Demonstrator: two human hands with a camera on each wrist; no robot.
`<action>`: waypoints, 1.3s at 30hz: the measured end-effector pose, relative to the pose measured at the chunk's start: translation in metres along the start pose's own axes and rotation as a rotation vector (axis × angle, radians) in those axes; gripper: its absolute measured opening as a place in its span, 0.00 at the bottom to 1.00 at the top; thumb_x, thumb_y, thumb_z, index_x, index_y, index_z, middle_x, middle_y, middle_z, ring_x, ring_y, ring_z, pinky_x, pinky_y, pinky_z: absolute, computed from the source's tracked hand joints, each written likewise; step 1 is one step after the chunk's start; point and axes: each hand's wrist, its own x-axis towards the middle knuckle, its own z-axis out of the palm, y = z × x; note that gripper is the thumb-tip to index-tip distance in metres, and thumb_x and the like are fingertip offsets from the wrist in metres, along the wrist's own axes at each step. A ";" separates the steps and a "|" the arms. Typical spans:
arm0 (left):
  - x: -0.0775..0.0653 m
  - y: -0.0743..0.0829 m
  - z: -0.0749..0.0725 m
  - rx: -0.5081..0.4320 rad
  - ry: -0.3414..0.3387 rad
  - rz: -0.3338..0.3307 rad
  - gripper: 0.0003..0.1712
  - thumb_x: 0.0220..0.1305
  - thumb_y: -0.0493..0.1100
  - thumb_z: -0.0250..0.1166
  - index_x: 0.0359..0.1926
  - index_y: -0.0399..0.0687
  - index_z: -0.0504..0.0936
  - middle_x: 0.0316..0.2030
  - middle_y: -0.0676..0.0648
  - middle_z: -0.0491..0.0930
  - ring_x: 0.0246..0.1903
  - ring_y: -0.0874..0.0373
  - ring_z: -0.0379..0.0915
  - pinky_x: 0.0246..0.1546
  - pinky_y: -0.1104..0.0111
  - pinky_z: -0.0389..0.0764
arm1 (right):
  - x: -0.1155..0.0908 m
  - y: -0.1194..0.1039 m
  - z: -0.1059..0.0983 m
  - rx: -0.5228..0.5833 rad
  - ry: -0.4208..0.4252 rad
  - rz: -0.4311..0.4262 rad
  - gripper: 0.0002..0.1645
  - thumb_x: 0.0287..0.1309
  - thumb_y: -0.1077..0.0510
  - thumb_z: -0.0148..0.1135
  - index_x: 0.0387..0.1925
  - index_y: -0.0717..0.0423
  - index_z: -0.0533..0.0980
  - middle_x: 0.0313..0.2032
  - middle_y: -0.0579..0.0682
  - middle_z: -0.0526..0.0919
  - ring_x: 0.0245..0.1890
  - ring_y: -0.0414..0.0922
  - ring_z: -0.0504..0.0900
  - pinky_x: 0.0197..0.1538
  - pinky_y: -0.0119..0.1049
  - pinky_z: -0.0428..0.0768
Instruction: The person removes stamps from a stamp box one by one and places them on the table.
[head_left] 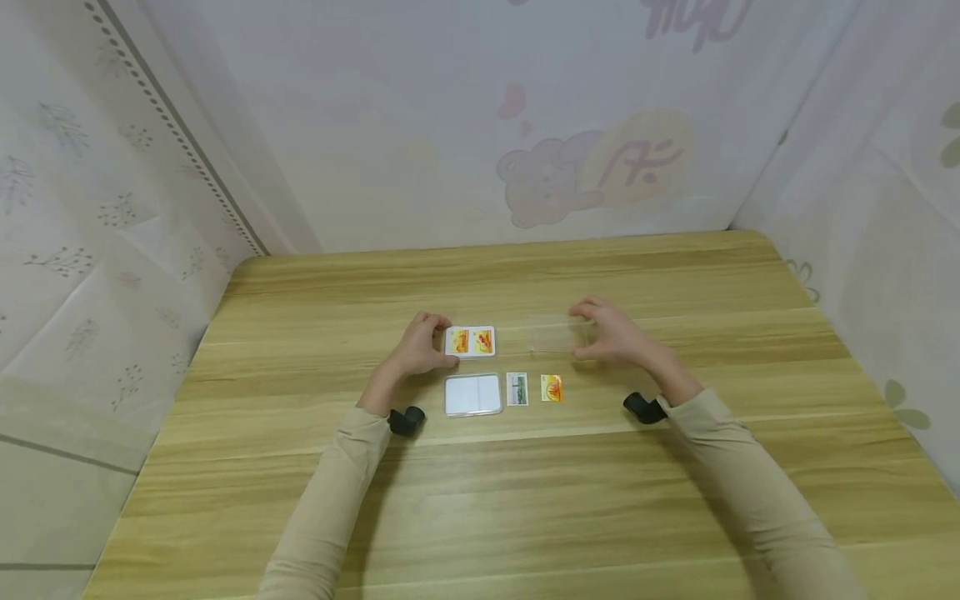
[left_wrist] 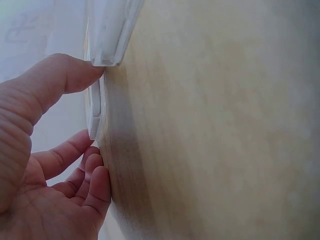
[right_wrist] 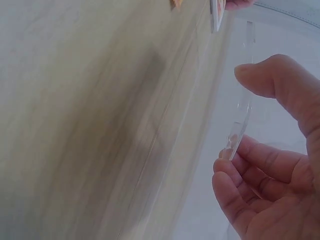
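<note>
My left hand [head_left: 418, 343] holds a small flat case [head_left: 471, 353] by its left end, thumb on the near side and fingers on the far side. Two orange and yellow stamps [head_left: 483, 342] lie side by side in its white insert. In the left wrist view, the thumb and a finger press on the edges of the case [left_wrist: 95, 112]. To the right, my right hand [head_left: 611, 333] grips a clear plastic lid [head_left: 553, 335] by its right end. The right wrist view shows the lid [right_wrist: 244, 107] edge-on between thumb and fingers, raised off the wood.
Nearer me lies a second case with a blank white insert [head_left: 472, 394]. Beside it are a green and grey picture stamp [head_left: 517, 389] and a yellow-orange stamp [head_left: 551, 388]. The wooden table [head_left: 525, 508] backs onto a printed curtain [head_left: 390, 125]. Black wrist mounts [head_left: 407, 422] hang under both wrists.
</note>
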 end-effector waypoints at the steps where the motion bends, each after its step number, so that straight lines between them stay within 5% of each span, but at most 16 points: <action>1: 0.000 0.000 0.000 0.002 -0.001 -0.001 0.34 0.46 0.36 0.72 0.54 0.27 0.69 0.50 0.34 0.65 0.50 0.43 0.62 0.55 0.55 0.66 | -0.001 0.002 -0.001 -0.003 0.002 -0.001 0.38 0.41 0.60 0.74 0.54 0.73 0.70 0.49 0.64 0.73 0.48 0.58 0.72 0.50 0.51 0.73; 39: -0.002 0.004 -0.001 -0.001 0.002 0.002 0.35 0.46 0.35 0.72 0.54 0.26 0.68 0.50 0.34 0.65 0.50 0.43 0.62 0.56 0.54 0.65 | -0.034 0.050 -0.009 -0.022 0.054 -0.044 0.35 0.41 0.63 0.72 0.52 0.74 0.70 0.45 0.65 0.73 0.44 0.59 0.73 0.45 0.54 0.73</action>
